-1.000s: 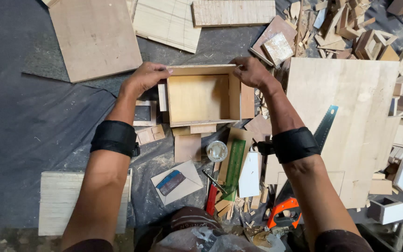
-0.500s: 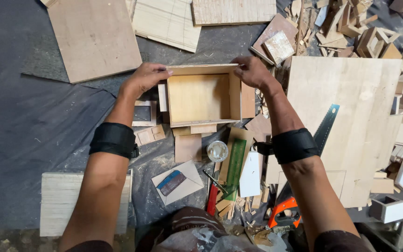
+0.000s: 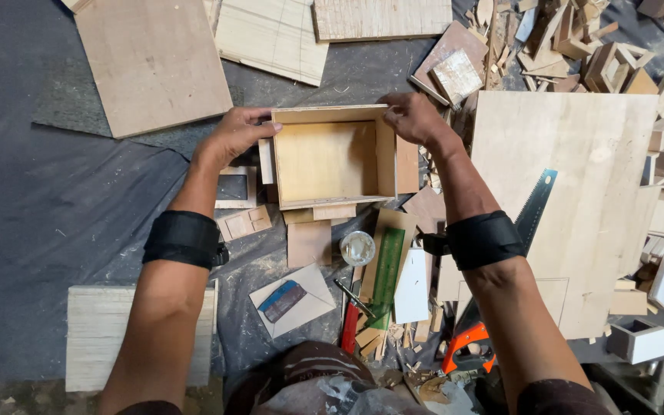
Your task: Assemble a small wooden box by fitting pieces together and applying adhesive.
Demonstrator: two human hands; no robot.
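An open plywood box [image 3: 332, 157] rests on the dark floor sheet in the middle of the head view. My left hand [image 3: 232, 137] grips its far left corner, fingers curled over the rim. My right hand [image 3: 415, 117] grips the far right corner the same way. Both wrists wear black bands. Small wood offcuts [image 3: 244, 223] lie just below and left of the box. A small round glass jar [image 3: 357, 247] stands below the box.
A large plywood board [image 3: 578, 192] lies to the right with a hand saw [image 3: 501, 284] with an orange handle along its edge. More plywood sheets [image 3: 155, 61] lie at the top. Scrap blocks and small boxes [image 3: 616, 61] pile up at top right. A plank [image 3: 94, 346] lies at lower left.
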